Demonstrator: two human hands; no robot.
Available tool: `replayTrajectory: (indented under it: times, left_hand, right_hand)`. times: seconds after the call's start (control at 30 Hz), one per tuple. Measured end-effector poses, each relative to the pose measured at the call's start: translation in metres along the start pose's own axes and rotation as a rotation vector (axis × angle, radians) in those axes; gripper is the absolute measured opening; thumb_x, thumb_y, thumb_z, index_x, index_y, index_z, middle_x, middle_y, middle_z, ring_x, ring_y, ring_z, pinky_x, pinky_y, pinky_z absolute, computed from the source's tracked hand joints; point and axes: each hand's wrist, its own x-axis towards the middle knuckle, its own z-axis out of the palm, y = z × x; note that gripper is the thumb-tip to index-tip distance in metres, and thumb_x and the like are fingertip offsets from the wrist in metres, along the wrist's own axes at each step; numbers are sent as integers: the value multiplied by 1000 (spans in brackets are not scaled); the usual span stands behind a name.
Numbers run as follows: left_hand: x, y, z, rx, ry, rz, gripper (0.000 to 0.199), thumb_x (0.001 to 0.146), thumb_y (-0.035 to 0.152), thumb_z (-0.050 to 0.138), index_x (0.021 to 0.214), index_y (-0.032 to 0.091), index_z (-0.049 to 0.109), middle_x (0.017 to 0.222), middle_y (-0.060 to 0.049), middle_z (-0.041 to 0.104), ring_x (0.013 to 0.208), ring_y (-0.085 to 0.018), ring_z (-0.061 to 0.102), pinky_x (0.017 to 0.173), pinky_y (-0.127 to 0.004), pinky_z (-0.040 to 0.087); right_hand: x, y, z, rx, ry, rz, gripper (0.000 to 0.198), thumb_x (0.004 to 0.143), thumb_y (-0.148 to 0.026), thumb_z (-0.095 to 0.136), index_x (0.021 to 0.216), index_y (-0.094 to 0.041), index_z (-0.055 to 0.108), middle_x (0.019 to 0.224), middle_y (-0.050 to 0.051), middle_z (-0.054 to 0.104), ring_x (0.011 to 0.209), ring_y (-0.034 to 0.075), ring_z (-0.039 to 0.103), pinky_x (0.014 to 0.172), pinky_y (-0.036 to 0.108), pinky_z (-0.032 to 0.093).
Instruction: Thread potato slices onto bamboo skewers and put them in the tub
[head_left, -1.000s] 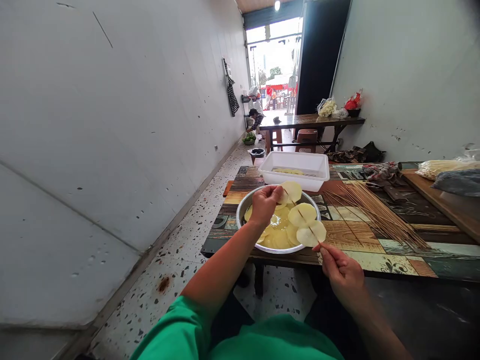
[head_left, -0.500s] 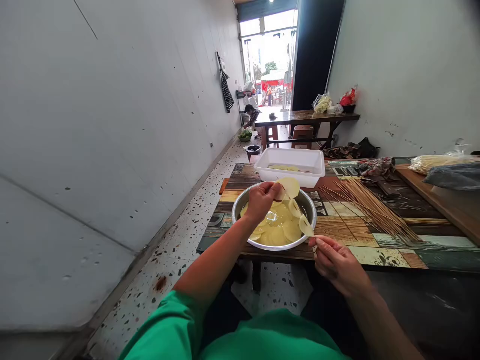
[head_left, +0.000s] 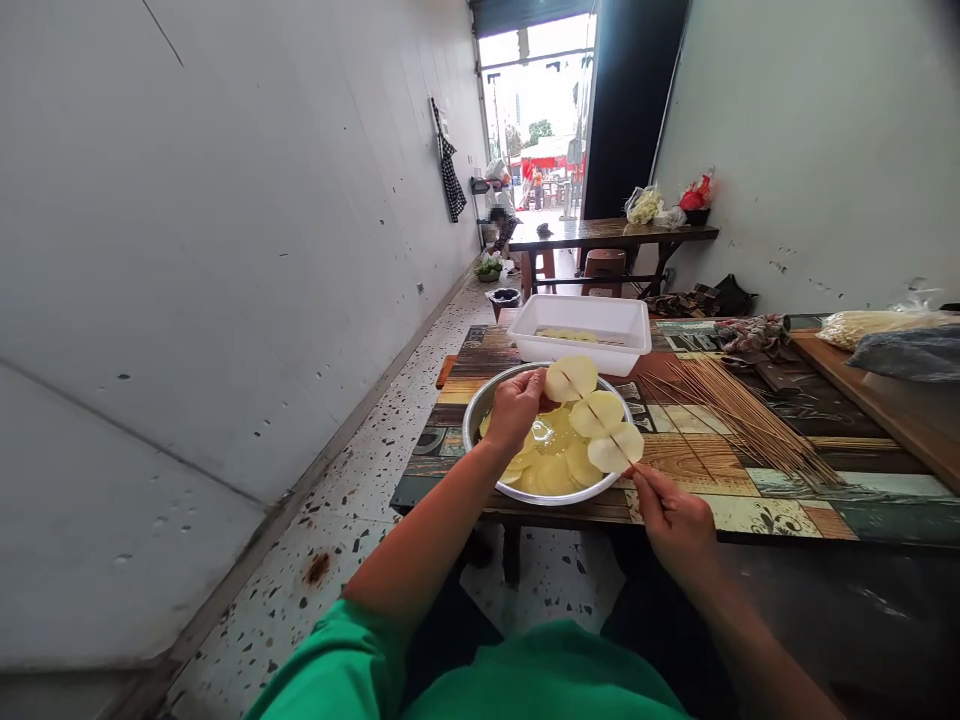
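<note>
Three thin, pale yellow slices, which look like potato, are threaded in a row on a thin wooden skewer (head_left: 632, 465). My right hand (head_left: 675, 520) pinches the skewer's near end, just past the bowl's right rim. At the far end, my left hand (head_left: 515, 408) grips the edge of the topmost potato slice (head_left: 577, 378); its fingertips are partly hidden. Below the hands stands a round metal bowl (head_left: 474, 410), where more potato slices (head_left: 555, 472) lie in water. The threaded slices hang above the bowl's right side, flat faces toward me.
Behind the bowl is a white plastic tub (head_left: 637, 340) with some slices inside. A bundle of skewers (head_left: 750, 415) lies on the patterned table (head_left: 420, 480) at right, near a cloth (head_left: 754, 335) and bagged goods (head_left: 885, 325). A person (head_left: 501, 215) is near the doorway.
The threaded slices have turned from edge-on to face me, and the topmost lies flatter along the skewer. My left hand has shifted slightly left; my right hand has rolled over on the skewer.
</note>
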Motion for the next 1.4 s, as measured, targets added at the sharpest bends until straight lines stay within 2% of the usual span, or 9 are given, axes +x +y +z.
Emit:
replayTrajectory:
  times: [0.13,0.23,0.4,0.63,0.83,0.97,1.1,1.23,1.4]
  left_hand:
    - [-2,-9,-18,571,-48,165,29,93,31,51,105,14,71,84,-7,73,72,-16,67,74,-27,53]
    - [-6,-20,-28,960,-224,185,27,89,29,58,107,15,73,101,-10,75,91,-21,69,87,-31,52]
    - [-14,-28,-25,1301,-542,249,29,86,29,61,107,15,73,113,-13,70,110,-28,63,101,-40,47]
    - [-18,-27,-22,1361,-655,312,23,87,31,57,97,16,71,109,-13,67,110,-30,60,101,-44,46]
    - [-20,-25,-22,1347,-673,265,24,85,34,60,100,18,70,112,-11,65,113,-31,58,103,-47,45]
    - [-20,-23,-21,1338,-681,225,25,85,33,60,103,19,70,116,-11,64,115,-31,57,104,-46,44]
    - [-18,-26,-22,1309,-669,210,27,83,34,62,106,22,71,126,-12,61,122,-31,53,107,-46,42]
    - [-20,-27,-21,1334,-534,148,47,80,40,67,123,20,65,141,-14,52,133,-33,45,111,-44,38]
    - [-22,-20,-23,1505,-302,85,57,79,49,67,126,17,63,132,-19,57,124,-37,51,103,-49,43]
  right_hand:
    - [23,17,-11,-122,25,-29,37,97,-39,44,102,-17,73,93,9,77,81,22,74,70,29,55]
    - [53,31,-21,-276,-23,-12,41,97,-42,40,102,-19,73,92,8,77,77,24,72,65,32,50]
    - [133,44,-28,-595,-218,33,43,100,-43,33,105,-21,69,94,8,75,82,24,69,63,31,41]
    - [258,59,6,-774,-467,88,31,102,-30,40,96,-16,67,101,11,71,93,21,66,73,31,46]
    - [306,78,63,-640,-649,68,27,96,-38,58,111,-17,64,111,6,66,93,18,64,82,38,56]
    - [317,81,80,-589,-578,40,31,95,-41,59,114,-17,63,116,8,65,98,20,64,87,42,54]
    - [311,76,57,-605,-365,25,39,100,-44,43,118,-16,64,120,11,67,106,21,62,91,35,46]
    - [263,94,4,-701,-188,99,51,103,-34,21,118,-13,65,120,16,67,106,24,61,83,31,41]
    - [176,140,-52,-861,-329,297,32,91,-38,51,98,-15,73,103,15,71,89,25,65,68,30,41]
